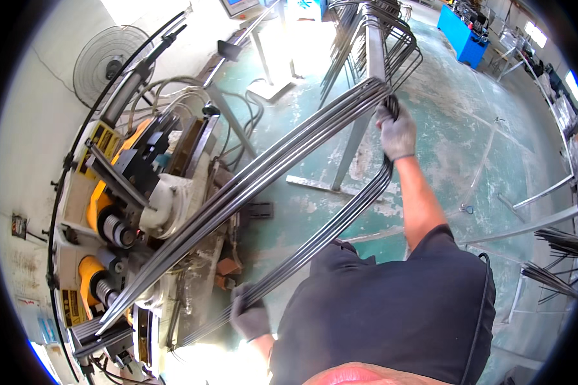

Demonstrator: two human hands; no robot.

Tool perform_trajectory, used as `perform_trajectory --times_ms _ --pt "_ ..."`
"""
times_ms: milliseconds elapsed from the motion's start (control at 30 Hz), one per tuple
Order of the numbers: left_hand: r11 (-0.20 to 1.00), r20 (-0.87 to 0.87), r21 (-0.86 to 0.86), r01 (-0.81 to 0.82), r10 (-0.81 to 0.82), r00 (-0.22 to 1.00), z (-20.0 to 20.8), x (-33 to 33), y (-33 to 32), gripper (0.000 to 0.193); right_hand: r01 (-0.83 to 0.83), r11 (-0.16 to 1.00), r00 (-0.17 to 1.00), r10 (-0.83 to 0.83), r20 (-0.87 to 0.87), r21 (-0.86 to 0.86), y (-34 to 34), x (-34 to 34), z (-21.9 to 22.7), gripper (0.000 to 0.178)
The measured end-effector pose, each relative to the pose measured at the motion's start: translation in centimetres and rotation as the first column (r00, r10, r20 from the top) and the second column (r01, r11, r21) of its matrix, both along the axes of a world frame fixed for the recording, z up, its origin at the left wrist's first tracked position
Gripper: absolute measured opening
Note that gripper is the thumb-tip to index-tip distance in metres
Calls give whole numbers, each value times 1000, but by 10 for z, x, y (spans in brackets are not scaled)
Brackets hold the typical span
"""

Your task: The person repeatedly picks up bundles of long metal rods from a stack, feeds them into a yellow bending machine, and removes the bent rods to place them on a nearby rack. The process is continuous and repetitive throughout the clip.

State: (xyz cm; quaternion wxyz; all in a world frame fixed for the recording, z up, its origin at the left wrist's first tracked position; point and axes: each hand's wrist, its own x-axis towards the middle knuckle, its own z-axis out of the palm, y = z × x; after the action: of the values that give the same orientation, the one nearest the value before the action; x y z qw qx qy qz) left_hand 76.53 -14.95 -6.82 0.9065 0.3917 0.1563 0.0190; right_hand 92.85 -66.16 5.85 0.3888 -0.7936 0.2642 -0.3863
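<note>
A bundle of long grey metal rods (263, 176), bent round at its far end, runs diagonally across the view in two arms. My right hand (398, 135), in a grey-white glove, is closed round the bundle near its bend. Lower left, my left hand (249, 312), in a grey glove, wraps the nearer arm of the same rods. The farther arm reaches over a machine with yellow-orange parts (99, 208). Beyond the bend, a metal rack beam (374, 54) carries several more bent rods (401, 45). Where the bundle touches this beam, I cannot tell exactly.
A wall fan (112, 67) is behind the machine at left. The rack's metal foot (324, 186) stands on the worn green floor (456, 128). At right, more rods (549, 279) lie on a metal frame (539, 215). A blue cabinet (462, 35) stands at the far right.
</note>
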Motion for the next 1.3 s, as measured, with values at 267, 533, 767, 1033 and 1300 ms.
perform_trajectory --times_ms 267,533,767,1033,1300 --pt "950 -419 -214 227 -299 857 -41 84 -163 34 55 901 931 -202 -305 -430 -224 149 -17 33" --pt "999 -323 -26 -36 26 946 28 119 -157 29 -227 620 759 -370 -535 -751 -329 304 -39 35" --pt "911 -495 195 -362 410 766 -27 -1 -127 30 -177 454 732 -532 -425 -873 -351 306 -3 40" --pt "638 -606 152 -755 663 439 -76 -205 -67 32 -634 460 691 -26 -723 -622 -57 75 -250 42" --pt "337 -606 306 -890 790 91 -99 -447 -40 33 -953 -283 -221 390 -894 112 430 -198 -274 43"
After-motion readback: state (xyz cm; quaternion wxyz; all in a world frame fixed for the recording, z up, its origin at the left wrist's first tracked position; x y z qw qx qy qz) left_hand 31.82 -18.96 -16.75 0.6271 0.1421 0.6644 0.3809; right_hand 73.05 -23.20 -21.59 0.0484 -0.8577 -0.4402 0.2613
